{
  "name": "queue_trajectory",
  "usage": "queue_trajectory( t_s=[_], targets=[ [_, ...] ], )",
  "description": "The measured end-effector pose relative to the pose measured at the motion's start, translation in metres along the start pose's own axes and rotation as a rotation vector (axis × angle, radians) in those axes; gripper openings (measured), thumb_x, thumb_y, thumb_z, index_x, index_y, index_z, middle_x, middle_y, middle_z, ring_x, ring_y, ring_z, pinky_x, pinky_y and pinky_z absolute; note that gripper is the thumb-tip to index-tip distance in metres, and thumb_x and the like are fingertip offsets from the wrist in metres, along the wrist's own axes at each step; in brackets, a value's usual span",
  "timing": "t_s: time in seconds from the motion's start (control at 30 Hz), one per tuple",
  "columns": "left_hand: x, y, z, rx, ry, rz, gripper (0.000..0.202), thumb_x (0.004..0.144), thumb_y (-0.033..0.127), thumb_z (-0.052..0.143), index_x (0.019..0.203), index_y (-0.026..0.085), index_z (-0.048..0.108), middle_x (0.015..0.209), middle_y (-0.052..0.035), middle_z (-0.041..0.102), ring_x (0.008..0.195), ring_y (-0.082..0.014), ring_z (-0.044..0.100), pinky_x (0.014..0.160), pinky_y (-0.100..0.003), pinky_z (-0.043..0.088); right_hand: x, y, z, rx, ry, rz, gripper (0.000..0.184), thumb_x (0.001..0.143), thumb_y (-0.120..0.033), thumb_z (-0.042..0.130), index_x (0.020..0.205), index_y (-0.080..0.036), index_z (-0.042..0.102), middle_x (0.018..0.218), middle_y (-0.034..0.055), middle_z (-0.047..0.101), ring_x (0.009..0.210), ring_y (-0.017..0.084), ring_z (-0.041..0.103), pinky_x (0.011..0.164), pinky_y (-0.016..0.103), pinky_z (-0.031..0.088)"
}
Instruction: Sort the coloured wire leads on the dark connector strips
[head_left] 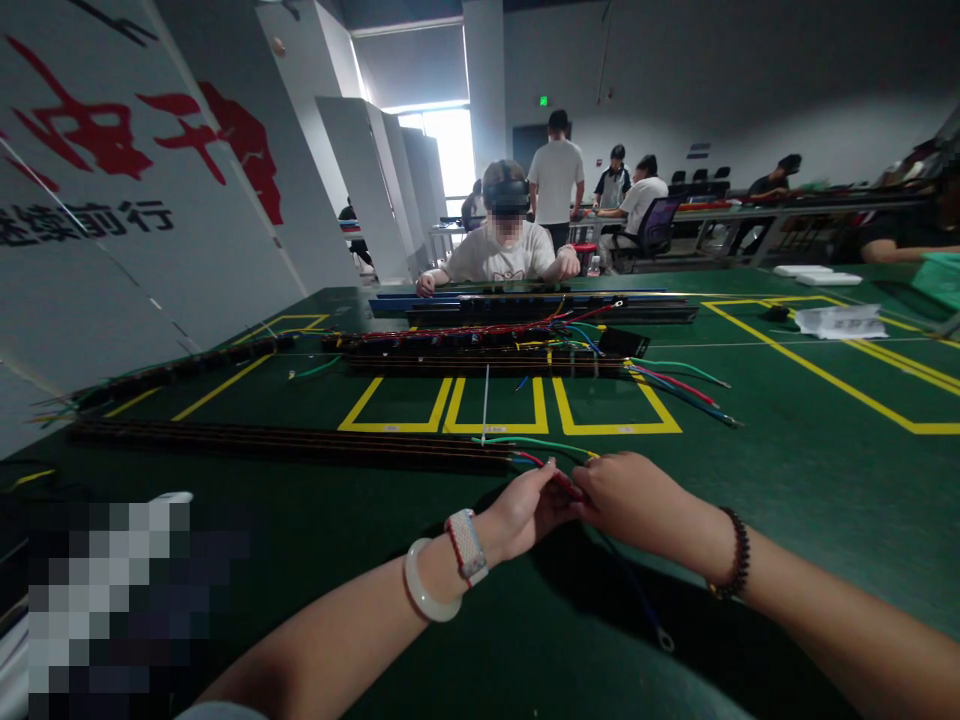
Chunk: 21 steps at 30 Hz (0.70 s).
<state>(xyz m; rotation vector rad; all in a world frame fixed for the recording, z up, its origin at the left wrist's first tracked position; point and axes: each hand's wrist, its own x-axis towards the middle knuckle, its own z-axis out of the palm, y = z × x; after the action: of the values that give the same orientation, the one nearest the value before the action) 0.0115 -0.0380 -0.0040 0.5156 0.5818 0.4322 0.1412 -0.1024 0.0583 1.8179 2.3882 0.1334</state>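
My left hand (527, 510) and my right hand (626, 495) meet over the table, both closed on a red wire (566, 486). The red wire leaves the right end of a long dark wiring channel (300, 443) lying in front of me. From the same end a green wire (536, 441) curves to the right, behind my right hand. A dark blue wire (634, 575) hangs out below my hands and ends in a metal ring terminal (665, 639) on the table. A white cable tie (485, 405) sticks up near the channel's end. My fingertips partly hide the red wire.
Across the green table (787, 520), a second channel (480, 362) lies with loose coloured wires at its right end. Behind it are more long strips (525, 308). A person in a headset (506, 225) sits opposite. White paper (840, 322) lies at the right; yellow tape (495, 428) marks the tabletop.
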Motion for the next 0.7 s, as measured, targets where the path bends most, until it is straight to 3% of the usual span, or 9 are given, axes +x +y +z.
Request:
queue_trajectory(
  t_s=[0.1,0.3,0.43,0.6,0.7],
  targets=[
    [0.000,0.000,0.000,0.026,-0.022,0.007,0.029,0.091,0.032,0.043,0.078,0.009,0.056,0.077,-0.0079,0.063,0.076,-0.0159,0.062,0.083,-0.034,0.046,0.001,0.004,0.000,-0.032,-0.012,0.013,0.012,0.084,-0.018,0.057,0.077,-0.015,0.066,0.070,0.0109,0.063,0.060,0.023,0.061,0.048,0.030,0.033],
    [-0.003,0.003,0.000,0.026,-0.129,-0.012,0.043,0.092,0.040,0.035,0.077,0.007,0.059,0.076,-0.0120,0.064,0.081,-0.0206,0.064,0.090,-0.037,0.043,0.006,0.018,-0.010,0.075,0.147,0.124,0.019,0.089,-0.026,0.054,0.074,-0.017,0.064,0.071,0.0082,0.062,0.061,0.021,0.059,0.050,0.029,0.032],
    [-0.004,0.002,-0.003,-0.011,-0.130,0.017,0.043,0.091,0.037,0.028,0.073,0.009,0.055,0.073,-0.0130,0.062,0.078,-0.0242,0.064,0.085,-0.040,0.044,0.014,0.025,-0.016,0.265,0.244,0.141,0.014,0.087,-0.024,0.058,0.077,-0.018,0.065,0.074,0.0047,0.063,0.066,0.018,0.058,0.054,0.027,0.034],
    [0.000,-0.002,-0.004,0.053,-0.070,0.011,0.031,0.091,0.030,0.034,0.070,0.012,0.049,0.061,-0.0052,0.055,0.060,-0.0173,0.058,0.075,-0.039,0.047,0.035,0.027,-0.021,0.535,0.317,0.097,0.010,0.086,-0.023,0.060,0.080,-0.019,0.067,0.068,0.0005,0.063,0.060,0.013,0.057,0.053,0.022,0.035],
    [0.000,-0.003,-0.005,0.095,-0.094,0.027,0.029,0.091,0.030,0.038,0.070,0.012,0.047,0.058,-0.0028,0.050,0.054,-0.0150,0.054,0.068,-0.035,0.047,0.053,0.019,-0.023,0.589,0.392,0.011,0.015,0.088,-0.024,0.059,0.078,-0.016,0.066,0.069,0.0016,0.061,0.059,0.012,0.055,0.054,0.022,0.035]
  ],
)
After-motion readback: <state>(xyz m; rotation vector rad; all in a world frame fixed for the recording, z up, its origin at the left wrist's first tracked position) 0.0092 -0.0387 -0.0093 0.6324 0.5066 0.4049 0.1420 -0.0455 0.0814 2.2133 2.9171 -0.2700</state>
